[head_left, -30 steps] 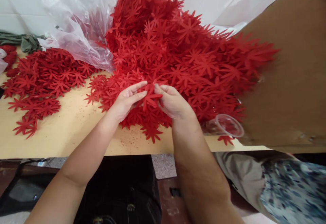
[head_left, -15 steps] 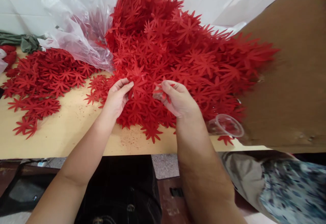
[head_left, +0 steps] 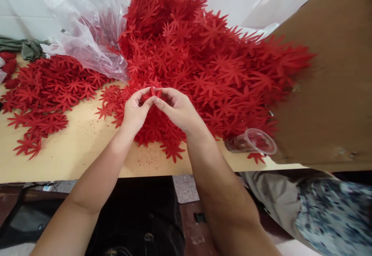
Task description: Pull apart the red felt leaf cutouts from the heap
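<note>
My left hand [head_left: 136, 108] and my right hand [head_left: 178, 109] meet fingertip to fingertip over the front of a large heap of red leaf-like flower cutouts [head_left: 215, 64]. Between the pinched fingers of both is one red flower cutout [head_left: 154, 90]; the fingers cover part of it. Thumbs touch below it and index fingers close above. Whether anything smaller is pinched with it cannot be made out. Each cutout in the heap has several narrow petals.
A smaller pile of red cutouts [head_left: 52, 83] lies left on the pale table [head_left: 87, 143]. Behind is a clear plastic bag [head_left: 84, 38]. A clear plastic cup [head_left: 263, 141] lies tipped at right, by a cardboard panel [head_left: 325, 101]. Someone's patterned clothing [head_left: 334, 209] shows below right.
My right hand has moved left from over the heap to meet my left hand. The fingers of both now close around the same red cutout.
</note>
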Demonstrator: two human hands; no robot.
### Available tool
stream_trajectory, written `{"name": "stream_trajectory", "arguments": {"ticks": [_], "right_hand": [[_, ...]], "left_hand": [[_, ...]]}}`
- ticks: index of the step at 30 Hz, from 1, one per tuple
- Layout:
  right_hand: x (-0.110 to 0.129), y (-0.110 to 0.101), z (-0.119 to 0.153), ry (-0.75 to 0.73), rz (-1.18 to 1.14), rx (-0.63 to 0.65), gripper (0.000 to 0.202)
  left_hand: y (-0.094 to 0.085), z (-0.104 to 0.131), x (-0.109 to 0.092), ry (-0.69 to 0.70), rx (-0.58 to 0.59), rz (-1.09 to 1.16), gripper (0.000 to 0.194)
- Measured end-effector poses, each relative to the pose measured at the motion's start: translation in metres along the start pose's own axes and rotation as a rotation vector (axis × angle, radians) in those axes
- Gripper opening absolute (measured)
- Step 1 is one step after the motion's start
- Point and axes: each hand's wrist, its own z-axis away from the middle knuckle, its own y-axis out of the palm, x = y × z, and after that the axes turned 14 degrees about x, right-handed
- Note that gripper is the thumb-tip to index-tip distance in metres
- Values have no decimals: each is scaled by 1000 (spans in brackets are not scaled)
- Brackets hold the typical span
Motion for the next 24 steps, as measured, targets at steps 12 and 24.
{"name": "stream_trajectory", "arguments": {"ticks": [12, 24], "right_hand": [[0, 3, -3, 65, -358, -134, 37], [2, 8, -3, 30, -310, -277, 31]], "left_hand": [[6, 5, -10, -82, 52, 201, 30], [9, 7, -11, -81, 40, 229, 9]]}}
